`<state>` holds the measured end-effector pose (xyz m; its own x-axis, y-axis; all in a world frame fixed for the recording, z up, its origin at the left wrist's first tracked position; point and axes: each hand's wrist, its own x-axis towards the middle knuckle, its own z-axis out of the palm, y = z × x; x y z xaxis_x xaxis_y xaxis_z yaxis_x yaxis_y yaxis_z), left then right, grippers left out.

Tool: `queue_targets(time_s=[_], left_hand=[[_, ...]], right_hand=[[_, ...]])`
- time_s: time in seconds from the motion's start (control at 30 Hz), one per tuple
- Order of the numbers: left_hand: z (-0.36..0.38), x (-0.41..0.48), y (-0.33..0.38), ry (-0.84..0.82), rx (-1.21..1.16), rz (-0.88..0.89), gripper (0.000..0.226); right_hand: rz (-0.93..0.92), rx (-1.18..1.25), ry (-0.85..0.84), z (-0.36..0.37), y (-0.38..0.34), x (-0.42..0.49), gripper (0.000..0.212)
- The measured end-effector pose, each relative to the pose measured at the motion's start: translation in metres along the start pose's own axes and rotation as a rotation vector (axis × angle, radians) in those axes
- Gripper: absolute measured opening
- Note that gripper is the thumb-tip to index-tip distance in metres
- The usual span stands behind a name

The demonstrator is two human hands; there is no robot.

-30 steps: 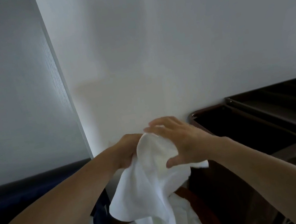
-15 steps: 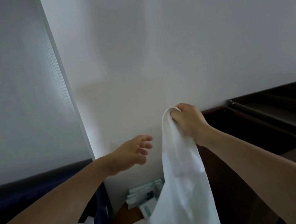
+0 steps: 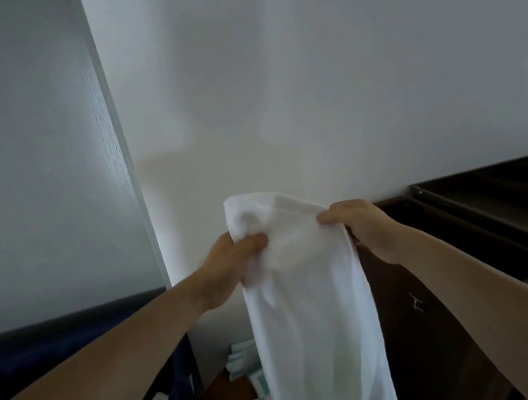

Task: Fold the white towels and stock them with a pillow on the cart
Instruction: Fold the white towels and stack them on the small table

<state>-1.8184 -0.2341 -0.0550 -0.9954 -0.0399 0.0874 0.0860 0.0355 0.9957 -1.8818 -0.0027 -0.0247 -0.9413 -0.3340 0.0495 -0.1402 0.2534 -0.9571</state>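
A plain white wall point(image 3: 304, 72) backs the dark housekeeping cart point(image 3: 504, 196) at right. Both hands hold a white towel point(image 3: 308, 313) up before it. The left hand point(image 3: 228, 267) bunches the upper cloth in curled fingers, and the right hand point(image 3: 359, 222) pinches the top edge nearby. The towel hangs narrow and rumpled. For a clean fold, the hands should probably work outward to the corners and draw the hem taut first.

A plain white wall point(image 3: 304, 72) fills the far side. On the left stands a pale wood-grain panel point(image 3: 23, 151), perhaps a door. Low in the middle lie white and green packets point(image 3: 241, 362), too blurred to read
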Motion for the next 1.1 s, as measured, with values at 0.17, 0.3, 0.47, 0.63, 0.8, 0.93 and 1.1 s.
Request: queue_targets(time_s=[0.17, 0.3, 0.47, 0.63, 0.8, 0.93, 1.1], left_hand=[[0.027, 0.0, 0.023, -0.189, 0.264, 0.082, 0.022], [0.034, -0.001, 0.02, -0.186, 0.302, 0.027, 0.027], [0.028, -0.008, 0.006, -0.122, 0.284, 0.086, 0.022], [0.021, -0.008, -0.025, -0.007, 0.572, 0.094, 0.015], [0.029, -0.021, -0.06, -0.228, 0.269, -0.063, 0.023], [0.044, -0.034, -0.071, -0.316, 0.221, -0.011, 0.05], [0.059, -0.035, -0.098, -0.28, 0.554, 0.001, 0.011]], right_hand=[[-0.25, -0.23, -0.174, 0.016, -0.006, -0.009, 0.025], [-0.378, -0.398, 0.066, 0.022, -0.003, -0.009, 0.012], [-0.297, -0.105, 0.009, 0.017, -0.006, -0.013, 0.013], [-0.249, 0.151, 0.026, 0.009, -0.05, -0.017, 0.018], [-0.402, 0.42, 0.073, -0.011, -0.11, -0.019, 0.029], [-0.432, 0.415, 0.12, -0.016, -0.132, -0.021, 0.021], [-0.464, 0.44, 0.199, -0.017, -0.144, -0.024, 0.015]])
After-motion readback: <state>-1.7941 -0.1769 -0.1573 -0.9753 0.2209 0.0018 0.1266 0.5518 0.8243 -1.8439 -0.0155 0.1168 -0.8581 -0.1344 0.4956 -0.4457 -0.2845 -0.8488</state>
